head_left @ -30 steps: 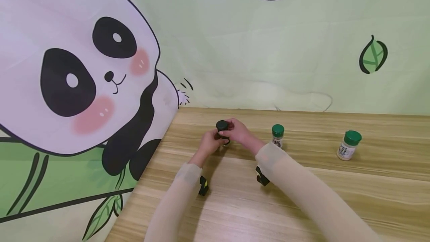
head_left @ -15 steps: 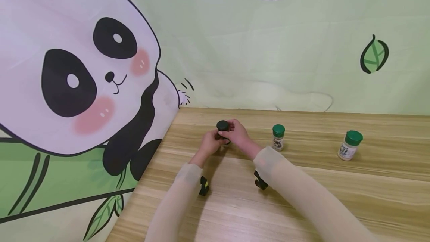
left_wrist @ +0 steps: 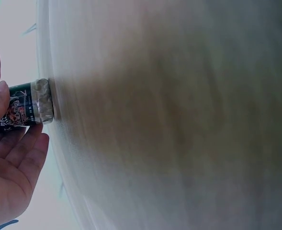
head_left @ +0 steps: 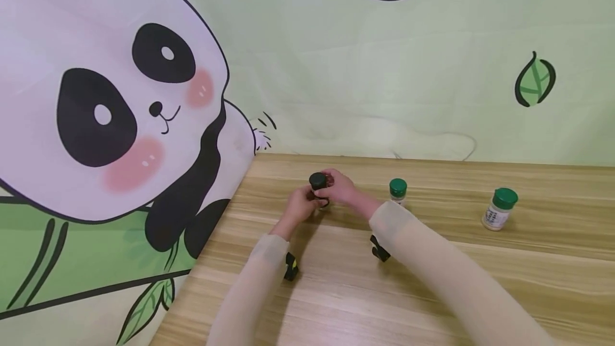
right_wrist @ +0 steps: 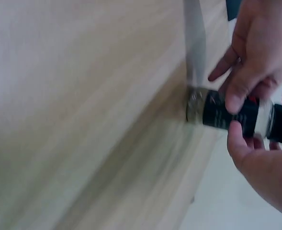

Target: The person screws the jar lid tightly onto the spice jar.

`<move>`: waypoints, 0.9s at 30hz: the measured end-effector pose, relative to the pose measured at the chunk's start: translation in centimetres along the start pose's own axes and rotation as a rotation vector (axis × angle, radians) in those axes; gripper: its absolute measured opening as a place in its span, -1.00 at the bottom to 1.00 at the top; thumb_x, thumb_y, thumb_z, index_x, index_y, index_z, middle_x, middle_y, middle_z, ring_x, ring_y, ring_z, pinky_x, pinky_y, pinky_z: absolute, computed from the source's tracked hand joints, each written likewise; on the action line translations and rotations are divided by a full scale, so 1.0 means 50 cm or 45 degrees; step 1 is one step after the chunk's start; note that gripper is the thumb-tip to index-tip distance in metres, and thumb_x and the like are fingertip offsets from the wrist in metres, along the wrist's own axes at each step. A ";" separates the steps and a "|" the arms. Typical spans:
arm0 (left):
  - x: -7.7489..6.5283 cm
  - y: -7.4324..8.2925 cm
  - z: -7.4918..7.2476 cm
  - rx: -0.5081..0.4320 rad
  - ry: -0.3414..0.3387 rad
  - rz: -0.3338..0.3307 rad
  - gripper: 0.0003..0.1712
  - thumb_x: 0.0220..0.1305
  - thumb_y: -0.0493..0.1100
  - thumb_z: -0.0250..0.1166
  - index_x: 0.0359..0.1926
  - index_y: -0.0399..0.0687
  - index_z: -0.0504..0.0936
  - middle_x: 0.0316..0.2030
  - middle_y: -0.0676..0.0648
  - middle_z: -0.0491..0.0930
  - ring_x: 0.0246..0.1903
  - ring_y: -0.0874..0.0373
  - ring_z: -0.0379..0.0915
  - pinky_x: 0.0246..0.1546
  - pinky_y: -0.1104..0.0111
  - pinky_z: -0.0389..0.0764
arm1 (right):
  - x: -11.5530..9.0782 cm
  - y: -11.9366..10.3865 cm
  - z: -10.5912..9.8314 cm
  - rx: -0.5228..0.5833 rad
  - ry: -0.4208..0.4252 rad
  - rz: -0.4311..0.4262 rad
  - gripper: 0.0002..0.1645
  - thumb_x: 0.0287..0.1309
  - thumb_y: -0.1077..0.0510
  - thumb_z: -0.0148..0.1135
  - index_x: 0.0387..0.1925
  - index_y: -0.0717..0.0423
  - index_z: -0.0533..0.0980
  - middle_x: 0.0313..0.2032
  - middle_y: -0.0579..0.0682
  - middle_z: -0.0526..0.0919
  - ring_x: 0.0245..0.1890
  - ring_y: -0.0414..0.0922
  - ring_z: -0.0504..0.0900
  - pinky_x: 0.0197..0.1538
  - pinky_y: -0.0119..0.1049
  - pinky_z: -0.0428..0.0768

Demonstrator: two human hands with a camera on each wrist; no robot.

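Note:
A small glass spice bottle [head_left: 318, 179] with a black cap and dark label stands upright near the back left of the table. My left hand [head_left: 300, 204] grips it low, with thumb and fingers around the label [left_wrist: 18, 108]. Higher up, by the cap, my right hand [head_left: 338, 188] holds the same bottle from the other side. In the right wrist view, the left thumb lies across the label, and the right hand's fingers [right_wrist: 239, 143] curl near the neck. The bottle's base [left_wrist: 42, 100] is right at the tabletop.
Two green-capped shakers stand to the right on the wooden table [head_left: 336, 292]: a nearer one [head_left: 397, 188], partly hidden by the right sleeve, and a farther one [head_left: 499, 209]. Behind the table hangs a green cloth backdrop [head_left: 336, 68] with a panda on the left.
My right forearm and wrist have shifted slightly left, then back right, so the sleeve again covers the nearer shaker's lower part. Both hands stay on the bottle, which keeps its place.

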State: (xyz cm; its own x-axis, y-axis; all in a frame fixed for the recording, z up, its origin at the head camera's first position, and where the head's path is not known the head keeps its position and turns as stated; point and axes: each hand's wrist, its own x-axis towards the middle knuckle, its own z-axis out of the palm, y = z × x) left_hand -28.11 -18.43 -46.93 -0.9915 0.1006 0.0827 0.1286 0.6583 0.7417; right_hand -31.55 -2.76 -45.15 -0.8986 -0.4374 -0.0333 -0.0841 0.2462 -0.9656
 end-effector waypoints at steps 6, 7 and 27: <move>-0.001 -0.002 -0.003 -0.003 -0.025 0.008 -0.73 0.26 -0.28 0.44 -0.08 -0.34 0.68 -0.15 -0.33 0.75 -0.24 0.02 0.60 -0.23 0.38 0.55 | -0.013 -0.041 -0.016 0.018 -0.159 0.136 -0.26 0.38 0.27 0.23 0.48 0.33 0.19 0.42 0.37 0.38 0.42 0.24 0.42 0.35 0.10 0.55; -0.001 -0.003 -0.003 -0.007 -0.026 0.011 -0.74 0.25 -0.28 0.44 -0.08 -0.35 0.69 -0.15 -0.33 0.75 -0.25 0.02 0.61 -0.24 0.39 0.55 | -0.017 -0.047 -0.015 0.018 -0.161 0.152 -0.27 0.40 0.28 0.21 0.48 0.33 0.19 0.43 0.37 0.36 0.43 0.25 0.41 0.37 0.12 0.53; -0.004 0.002 -0.003 -0.023 -0.043 -0.021 -0.64 0.30 -0.28 0.41 0.07 -0.37 0.66 0.00 -0.37 0.73 0.01 -0.19 0.70 0.01 0.14 0.68 | -0.021 -0.039 0.005 -0.027 0.004 0.169 -0.28 0.39 0.17 0.27 0.46 0.30 0.24 0.39 0.33 0.43 0.39 0.19 0.46 0.30 0.07 0.59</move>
State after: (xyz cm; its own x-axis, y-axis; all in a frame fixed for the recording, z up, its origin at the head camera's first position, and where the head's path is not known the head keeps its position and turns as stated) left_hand -27.90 -18.51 -46.77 -0.9922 0.1150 0.0483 0.1117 0.6465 0.7547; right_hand -30.33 -3.01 -43.27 -0.9037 -0.3972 -0.1600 0.0271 0.3200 -0.9470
